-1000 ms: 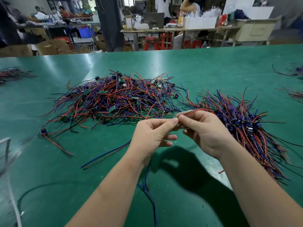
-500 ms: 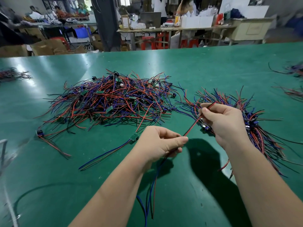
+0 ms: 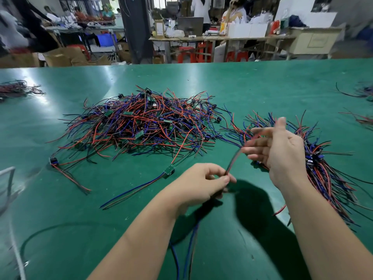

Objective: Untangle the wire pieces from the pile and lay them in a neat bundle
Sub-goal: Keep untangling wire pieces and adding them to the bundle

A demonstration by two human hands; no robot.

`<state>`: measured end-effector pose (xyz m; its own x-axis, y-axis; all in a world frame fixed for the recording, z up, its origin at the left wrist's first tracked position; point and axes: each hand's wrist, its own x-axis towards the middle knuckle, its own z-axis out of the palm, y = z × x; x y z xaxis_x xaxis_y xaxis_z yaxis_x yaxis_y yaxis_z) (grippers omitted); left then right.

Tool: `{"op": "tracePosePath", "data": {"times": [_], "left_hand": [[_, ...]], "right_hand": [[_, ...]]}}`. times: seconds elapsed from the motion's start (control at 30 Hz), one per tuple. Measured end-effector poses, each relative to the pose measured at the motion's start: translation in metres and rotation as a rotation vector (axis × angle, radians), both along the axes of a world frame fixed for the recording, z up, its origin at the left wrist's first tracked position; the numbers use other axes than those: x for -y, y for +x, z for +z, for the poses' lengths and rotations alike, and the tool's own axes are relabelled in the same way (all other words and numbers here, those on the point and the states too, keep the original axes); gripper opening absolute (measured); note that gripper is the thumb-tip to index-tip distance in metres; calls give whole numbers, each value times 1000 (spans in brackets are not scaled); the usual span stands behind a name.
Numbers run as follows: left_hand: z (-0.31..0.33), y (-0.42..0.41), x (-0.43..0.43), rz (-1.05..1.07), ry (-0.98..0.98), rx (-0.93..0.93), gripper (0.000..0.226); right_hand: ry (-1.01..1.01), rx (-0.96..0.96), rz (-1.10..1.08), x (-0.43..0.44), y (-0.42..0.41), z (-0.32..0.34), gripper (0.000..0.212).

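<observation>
**1 wire piece lifted clear, waiting for the bundle**

Wire piece [image 3: 233, 161]: held up off the table, in the air between the 2 hands, in front of the pile [image 3: 141, 126] and just left of the bundle [image 3: 327, 178]. Red and dark strands rising from the left hand [image 3: 201, 184] toward the right hand [image 3: 282, 152]. Blue and red tails [image 3: 192, 243] hanging below the left hand toward the near edge.

Left hand: pinching the piece between thumb and forefinger, other fingers curled in. Right hand: blurred, fingers spread wide and mostly straight, nothing wrapped in them. Upper end of the piece close to the lower fingertips, but real contact impossible to tell.

Probably the step in hand: straightening 1 freed piece before laying it down. To do it well:
- Keep the left pinch firm.
- Draw the right fingers along the strands to the tip, to take out every bend.
- Keep the hanging tails free of other wires.
- Lay the piece parallel to the bundle, ends on the same side as the rest, never across the pile.

Further out: 1 loose piece [image 3: 169, 170] with a small green board, lying on the green table [image 3: 242, 81] just in front of the pile. Smaller wire heaps at the far left and far right edges.
</observation>
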<state>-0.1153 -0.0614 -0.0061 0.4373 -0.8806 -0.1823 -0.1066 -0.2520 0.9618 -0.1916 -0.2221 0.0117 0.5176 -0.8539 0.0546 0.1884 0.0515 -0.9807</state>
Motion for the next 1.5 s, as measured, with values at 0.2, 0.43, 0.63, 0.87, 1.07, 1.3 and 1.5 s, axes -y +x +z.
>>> {"op": "tracePosePath", "data": {"times": [0.2, 0.43, 0.63, 0.87, 1.07, 1.3, 1.5], "left_hand": [[17, 19, -2, 194, -465, -696, 17], [11, 17, 4, 570, -543, -691, 27], [0, 1, 11, 464, -506, -395, 22], [5, 3, 6, 264, -418, -308, 18], [1, -3, 7, 276, -296, -325, 7], [-1, -1, 3, 116, 16, -169, 13], [8, 4, -4, -35, 101, -136, 16]], "right_hand": [[14, -281, 304, -4, -3, -8, 11], [120, 37, 543, -40, 8, -13, 25], [229, 94, 374, -38, 11, -10, 15], [219, 74, 438, -19, 2, -5, 15], [-59, -96, 548, -20, 1, -11, 12], [-130, -189, 116, 8, -7, -9, 7], [27, -43, -23, 6, -7, -8, 12]]}}
